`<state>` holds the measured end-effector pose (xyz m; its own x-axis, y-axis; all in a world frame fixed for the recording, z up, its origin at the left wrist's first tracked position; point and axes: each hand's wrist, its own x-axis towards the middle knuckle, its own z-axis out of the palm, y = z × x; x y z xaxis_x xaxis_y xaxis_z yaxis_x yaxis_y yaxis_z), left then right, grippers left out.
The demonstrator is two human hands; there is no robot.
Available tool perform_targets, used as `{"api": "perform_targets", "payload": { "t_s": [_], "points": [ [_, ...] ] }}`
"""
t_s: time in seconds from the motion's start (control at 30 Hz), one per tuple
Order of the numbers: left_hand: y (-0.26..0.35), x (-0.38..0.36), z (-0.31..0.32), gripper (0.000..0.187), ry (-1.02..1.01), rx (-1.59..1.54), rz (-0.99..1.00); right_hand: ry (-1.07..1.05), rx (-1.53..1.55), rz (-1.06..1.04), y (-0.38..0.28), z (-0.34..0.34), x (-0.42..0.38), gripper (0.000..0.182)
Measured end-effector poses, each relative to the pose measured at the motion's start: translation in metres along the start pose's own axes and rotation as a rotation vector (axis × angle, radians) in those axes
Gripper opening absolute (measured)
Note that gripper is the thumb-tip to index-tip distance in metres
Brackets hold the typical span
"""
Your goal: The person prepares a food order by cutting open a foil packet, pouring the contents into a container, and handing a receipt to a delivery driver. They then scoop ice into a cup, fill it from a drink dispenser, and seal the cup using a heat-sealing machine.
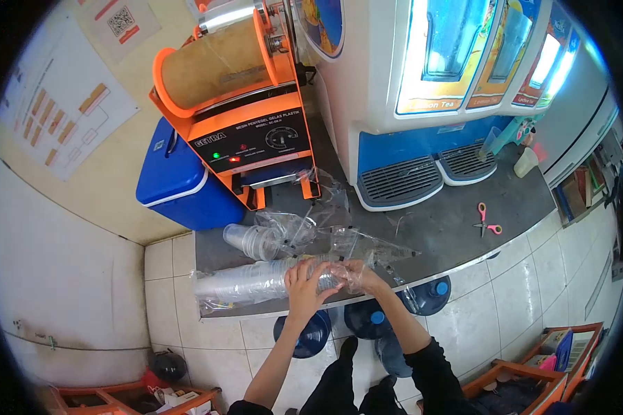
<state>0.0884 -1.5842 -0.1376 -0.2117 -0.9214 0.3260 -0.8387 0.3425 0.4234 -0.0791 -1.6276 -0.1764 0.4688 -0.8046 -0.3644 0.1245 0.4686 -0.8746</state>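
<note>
A long stack of clear plastic cups (246, 282) in a plastic sleeve lies along the counter's front edge. My left hand (306, 282) grips it from above near its right end, with the fingers curved over the cups. My right hand (361, 276) is closed on the sleeve's plastic (342, 272) at that same end; its fingertips are partly hidden. Behind the stack, a shorter group of plastic cups (253, 241) lies on its side. Crumpled clear plastic wrap (311, 223) spreads beside it.
An orange cup sealing machine (246, 131) stands behind, near a blue cooler box (176, 183). The drink dispenser (387, 83) is at the back right. Pink scissors (486, 221) lie on the dark counter (436, 228). Large water bottles (367, 318) stand below its edge.
</note>
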Motion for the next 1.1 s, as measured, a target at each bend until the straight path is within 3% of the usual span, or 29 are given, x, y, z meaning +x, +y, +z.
{"api": "perform_targets", "payload": {
  "t_s": [0.07, 0.17, 0.27, 0.37, 0.47, 0.57, 0.77, 0.87, 0.93, 1.0, 1.07, 1.1],
  "points": [
    [-0.004, -0.001, -0.001, 0.062, -0.005, 0.002, 0.009, -0.019, -0.016, 0.146, -0.014, 0.001, -0.007, 0.035],
    [-0.003, 0.002, -0.003, 0.063, -0.042, -0.005, 0.006, -0.048, -0.108, -0.13, 0.004, -0.001, 0.003, 0.031],
    [0.0, -0.002, -0.006, 0.065, -0.068, -0.001, 0.012, -0.001, -0.21, -0.087, 0.013, -0.009, 0.001, 0.026],
    [-0.001, 0.0, -0.004, 0.069, -0.073, 0.005, 0.017, 0.203, -0.505, -0.353, 0.021, 0.008, 0.011, 0.033],
    [-0.003, 0.001, -0.005, 0.072, -0.073, 0.016, 0.043, 0.297, -0.552, -0.256, 0.004, 0.016, 0.0, 0.036],
    [-0.007, 0.002, -0.001, 0.074, -0.085, 0.045, 0.061, 0.344, -1.007, -0.49, 0.027, 0.013, 0.021, 0.036],
    [-0.01, 0.001, 0.004, 0.078, -0.108, 0.117, 0.055, 0.587, -0.722, -0.32, 0.03, 0.031, 0.017, 0.037],
    [-0.01, 0.004, 0.003, 0.077, -0.095, 0.102, 0.066, 0.63, -1.066, -0.5, 0.036, 0.013, 0.02, 0.032],
    [-0.011, 0.004, 0.001, 0.075, -0.086, 0.097, 0.066, 0.849, -0.85, -0.477, 0.069, -0.025, 0.04, 0.026],
    [-0.011, 0.002, -0.001, 0.073, -0.088, 0.098, 0.06, 0.904, -0.766, -0.368, 0.013, -0.023, -0.018, 0.024],
    [-0.01, 0.006, -0.003, 0.071, -0.084, 0.122, 0.062, 0.939, -0.705, -0.478, -0.024, -0.039, -0.073, 0.022],
    [-0.009, 0.002, -0.003, 0.071, -0.098, 0.124, 0.07, 1.057, -0.669, -0.556, -0.054, -0.035, -0.115, 0.022]
  ]
}}
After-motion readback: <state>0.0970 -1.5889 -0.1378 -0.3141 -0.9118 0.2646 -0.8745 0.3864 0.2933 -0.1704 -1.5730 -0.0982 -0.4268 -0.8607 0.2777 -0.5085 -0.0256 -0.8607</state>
